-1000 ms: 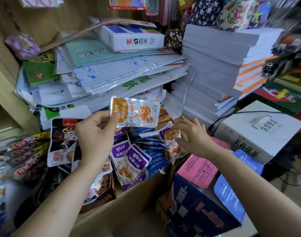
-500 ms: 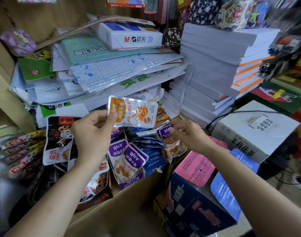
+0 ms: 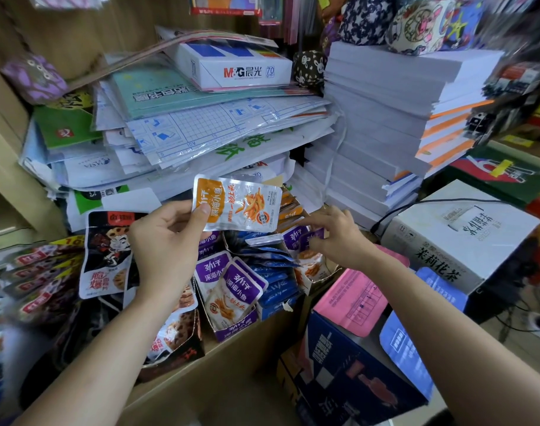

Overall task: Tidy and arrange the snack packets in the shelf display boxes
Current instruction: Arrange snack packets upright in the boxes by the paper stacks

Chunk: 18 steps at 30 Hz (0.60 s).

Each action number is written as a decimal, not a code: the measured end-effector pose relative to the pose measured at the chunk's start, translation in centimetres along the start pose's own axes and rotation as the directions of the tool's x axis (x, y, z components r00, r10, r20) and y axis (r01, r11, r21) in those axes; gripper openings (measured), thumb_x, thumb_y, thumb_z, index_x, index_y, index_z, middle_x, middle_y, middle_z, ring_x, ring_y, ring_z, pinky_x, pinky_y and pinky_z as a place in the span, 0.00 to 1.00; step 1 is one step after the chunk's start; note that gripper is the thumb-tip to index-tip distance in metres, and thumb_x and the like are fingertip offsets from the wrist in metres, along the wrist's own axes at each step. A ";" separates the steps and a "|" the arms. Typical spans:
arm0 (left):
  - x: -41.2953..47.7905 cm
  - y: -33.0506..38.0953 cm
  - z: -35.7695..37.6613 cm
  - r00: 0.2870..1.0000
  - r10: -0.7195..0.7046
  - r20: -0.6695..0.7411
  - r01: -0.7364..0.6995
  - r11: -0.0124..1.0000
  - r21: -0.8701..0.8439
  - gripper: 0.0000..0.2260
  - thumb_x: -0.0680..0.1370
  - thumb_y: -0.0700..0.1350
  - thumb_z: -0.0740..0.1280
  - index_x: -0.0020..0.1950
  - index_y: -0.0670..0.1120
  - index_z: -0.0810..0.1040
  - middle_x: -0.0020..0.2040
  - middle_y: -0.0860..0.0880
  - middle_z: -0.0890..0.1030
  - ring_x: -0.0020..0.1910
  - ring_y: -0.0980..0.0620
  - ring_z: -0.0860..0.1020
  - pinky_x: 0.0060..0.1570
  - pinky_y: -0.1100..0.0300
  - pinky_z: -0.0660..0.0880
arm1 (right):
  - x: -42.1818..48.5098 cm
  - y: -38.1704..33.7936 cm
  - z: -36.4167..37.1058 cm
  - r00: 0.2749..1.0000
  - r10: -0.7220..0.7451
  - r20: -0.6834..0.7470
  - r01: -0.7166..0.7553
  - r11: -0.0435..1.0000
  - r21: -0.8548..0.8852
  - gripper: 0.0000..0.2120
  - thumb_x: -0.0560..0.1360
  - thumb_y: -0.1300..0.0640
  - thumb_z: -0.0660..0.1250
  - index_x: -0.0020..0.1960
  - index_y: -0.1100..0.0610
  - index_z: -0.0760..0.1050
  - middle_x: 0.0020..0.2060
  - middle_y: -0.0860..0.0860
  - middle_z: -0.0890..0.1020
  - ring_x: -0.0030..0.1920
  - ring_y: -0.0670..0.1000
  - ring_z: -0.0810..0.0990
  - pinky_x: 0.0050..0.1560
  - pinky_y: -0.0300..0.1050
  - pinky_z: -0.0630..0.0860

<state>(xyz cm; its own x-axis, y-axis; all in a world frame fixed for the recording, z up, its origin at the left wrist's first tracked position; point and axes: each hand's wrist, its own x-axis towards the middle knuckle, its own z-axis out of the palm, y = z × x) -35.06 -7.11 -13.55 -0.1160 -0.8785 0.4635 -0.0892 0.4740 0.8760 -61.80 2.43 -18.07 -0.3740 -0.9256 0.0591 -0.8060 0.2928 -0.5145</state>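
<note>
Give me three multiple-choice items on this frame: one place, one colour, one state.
1. Where does the M&G paper ream lie?
A) atop the pile of wrapped sheets
B) on the floor
C) in a display box

2. What colour tops the packets in the front display box?
A) green
B) purple
C) red

3. The orange fish-snack packet is:
A) lying flat in a box
B) torn open
C) pinched and held up by the left hand

Answers:
1 A, the ream rests on the sheet pile.
2 B, purple bands face the camera.
3 C, that hand's grip pinches its corner, above the boxes.
</note>
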 end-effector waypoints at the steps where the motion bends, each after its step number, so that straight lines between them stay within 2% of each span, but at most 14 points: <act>1: 0.0 0.0 0.0 1.000 0.001 0.000 -0.001 1.000 0.003 0.07 0.77 0.44 0.74 0.44 0.57 0.82 0.36 0.57 0.85 0.34 0.54 0.84 0.37 0.64 0.80 | 0.0 -0.3 0.1 1.000 0.009 0.017 -0.008 1.000 -0.008 0.21 0.76 0.52 0.67 0.68 0.42 0.75 0.59 0.49 0.71 0.63 0.54 0.65 0.64 0.56 0.69; 4: 0.0 -0.2 0.0 1.000 -0.009 -0.003 0.009 1.000 -0.002 0.05 0.77 0.44 0.74 0.46 0.55 0.83 0.37 0.55 0.85 0.34 0.53 0.84 0.38 0.62 0.81 | 0.3 -1.1 0.4 0.999 0.037 0.040 -0.035 0.999 -0.034 0.21 0.77 0.52 0.67 0.69 0.39 0.73 0.58 0.49 0.68 0.64 0.54 0.63 0.66 0.57 0.68; 7: -0.1 -0.3 0.0 1.000 -0.007 0.000 0.007 1.000 0.003 0.02 0.77 0.44 0.74 0.47 0.51 0.84 0.38 0.53 0.85 0.34 0.54 0.84 0.38 0.63 0.80 | 0.3 -1.7 0.3 0.998 0.046 0.039 -0.045 0.998 -0.034 0.20 0.76 0.54 0.68 0.66 0.40 0.73 0.55 0.49 0.67 0.62 0.53 0.63 0.64 0.55 0.68; 12: 0.0 -0.2 -0.1 1.000 -0.030 -0.002 0.030 1.000 -0.009 0.04 0.77 0.44 0.74 0.47 0.53 0.84 0.39 0.54 0.85 0.34 0.53 0.84 0.38 0.62 0.80 | -0.4 -1.5 -0.8 0.997 0.021 -0.075 -0.016 0.998 0.063 0.13 0.70 0.62 0.74 0.50 0.49 0.78 0.50 0.49 0.76 0.49 0.50 0.78 0.47 0.42 0.77; 15: 0.1 -0.3 0.0 1.000 -0.023 -0.002 0.023 1.000 -0.008 0.03 0.77 0.44 0.74 0.48 0.52 0.84 0.39 0.53 0.85 0.34 0.52 0.85 0.38 0.60 0.80 | -1.5 -0.9 -2.2 0.998 0.009 -0.061 -0.006 0.998 0.058 0.12 0.69 0.66 0.74 0.46 0.52 0.78 0.45 0.48 0.80 0.43 0.45 0.79 0.38 0.32 0.74; 18: 0.2 -0.3 0.3 1.000 -0.018 -0.006 0.018 1.000 -0.004 0.02 0.77 0.43 0.74 0.49 0.49 0.84 0.39 0.52 0.85 0.34 0.53 0.85 0.37 0.61 0.79 | -2.6 -0.1 -3.2 0.997 -0.001 -0.074 0.005 0.998 0.060 0.13 0.69 0.66 0.76 0.41 0.50 0.78 0.39 0.46 0.80 0.39 0.44 0.79 0.34 0.29 0.71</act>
<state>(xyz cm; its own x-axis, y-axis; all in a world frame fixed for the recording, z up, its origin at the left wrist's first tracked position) -35.30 -7.41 -13.77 -0.1088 -0.8870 0.4488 -0.0869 0.4582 0.8846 -62.25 5.57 -15.44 -0.4064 -0.9055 0.1224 -0.7789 0.2733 -0.5645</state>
